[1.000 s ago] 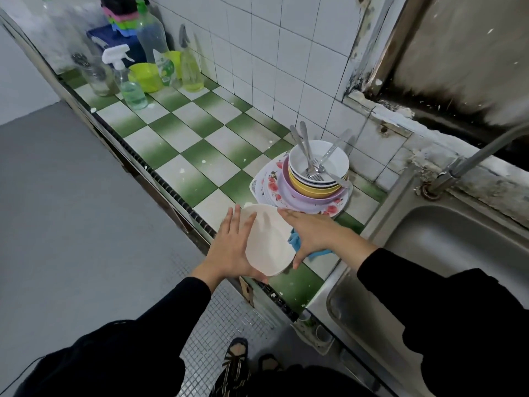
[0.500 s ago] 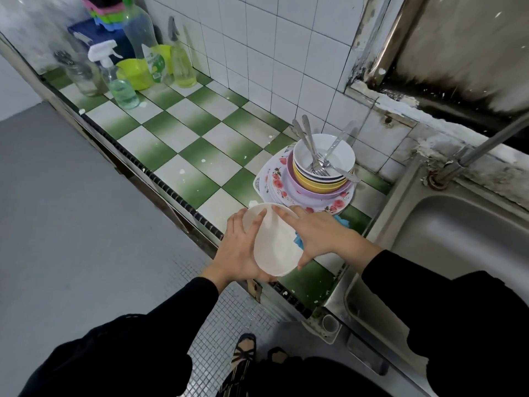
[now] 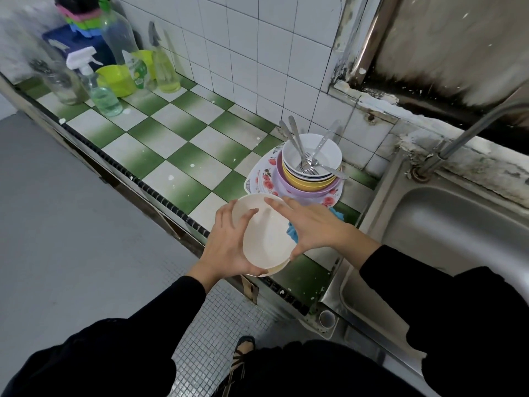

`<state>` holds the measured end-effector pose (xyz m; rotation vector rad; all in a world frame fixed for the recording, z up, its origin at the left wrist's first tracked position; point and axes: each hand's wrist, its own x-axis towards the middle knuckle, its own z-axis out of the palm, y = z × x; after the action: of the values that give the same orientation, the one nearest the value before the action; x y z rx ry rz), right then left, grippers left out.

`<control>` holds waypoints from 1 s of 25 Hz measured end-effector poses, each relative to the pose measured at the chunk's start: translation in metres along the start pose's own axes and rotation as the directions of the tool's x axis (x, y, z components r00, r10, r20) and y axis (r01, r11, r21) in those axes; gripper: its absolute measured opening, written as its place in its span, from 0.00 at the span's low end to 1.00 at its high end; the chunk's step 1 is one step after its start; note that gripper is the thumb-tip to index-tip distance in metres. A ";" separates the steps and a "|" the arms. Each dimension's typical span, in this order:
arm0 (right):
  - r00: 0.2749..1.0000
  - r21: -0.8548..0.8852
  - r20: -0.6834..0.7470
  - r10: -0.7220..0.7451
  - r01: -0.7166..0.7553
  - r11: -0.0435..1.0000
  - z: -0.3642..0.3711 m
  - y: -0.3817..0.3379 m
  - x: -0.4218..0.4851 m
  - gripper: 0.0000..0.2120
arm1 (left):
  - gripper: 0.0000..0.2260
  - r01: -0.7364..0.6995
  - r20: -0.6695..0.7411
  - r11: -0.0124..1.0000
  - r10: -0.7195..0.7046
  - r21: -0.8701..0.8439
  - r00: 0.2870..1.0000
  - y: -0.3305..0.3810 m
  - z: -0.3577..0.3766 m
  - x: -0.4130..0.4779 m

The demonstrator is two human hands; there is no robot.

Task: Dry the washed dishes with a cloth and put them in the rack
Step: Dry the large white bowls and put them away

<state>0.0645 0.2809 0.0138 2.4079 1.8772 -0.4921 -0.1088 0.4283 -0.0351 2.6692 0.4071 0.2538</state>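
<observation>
Fingers (image 3: pixel 248 215) grip the tilted bowl (image 3: pixel 266 239) — cream, plain, smooth inside.

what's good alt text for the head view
A left hand and right hand hold a white bowl over the edge of a green-checkered counter, a blue cloth beneath the right hand. Stacked dishes with cutlery stand behind, beside a steel sink.
</observation>
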 end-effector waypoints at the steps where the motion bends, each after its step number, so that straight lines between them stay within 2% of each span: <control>1: 1.000 0.008 -0.006 0.011 -0.011 1.000 -0.003 0.000 0.000 0.60 | 0.55 0.000 -0.012 1.000 0.000 0.007 1.000 0.000 -0.002 -0.001; 5: 0.995 0.099 -0.003 0.098 -0.097 0.990 -0.018 -0.001 0.004 0.61 | 0.55 -0.033 -0.071 0.997 0.038 0.073 0.997 0.001 -0.014 -0.005; 10: 0.990 0.248 -0.016 0.142 -0.133 0.960 -0.022 -0.006 0.009 0.59 | 0.57 -0.084 -0.093 0.978 0.103 0.190 0.990 -0.002 -0.032 -0.006; 15: 0.987 0.363 -0.056 0.151 -0.121 0.924 -0.021 -0.007 0.011 0.53 | 0.58 -0.117 -0.098 0.950 0.151 0.290 0.984 -0.006 -0.042 -0.010; 20: 0.976 0.494 -0.102 0.194 -0.120 0.861 -0.018 -0.006 0.009 0.50 | 0.57 -0.123 -0.127 0.934 0.175 0.335 0.976 0.000 -0.047 -0.009; 25: 0.967 0.553 -0.106 0.231 -0.136 0.822 -0.014 -0.005 0.002 0.50 | 0.60 -0.165 -0.101 0.902 0.222 0.398 0.970 0.005 -0.049 -0.007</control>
<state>0.0635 0.2871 0.0268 3.0389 1.7038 -0.9448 -0.1259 0.4398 0.0098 3.0996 0.2532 0.4743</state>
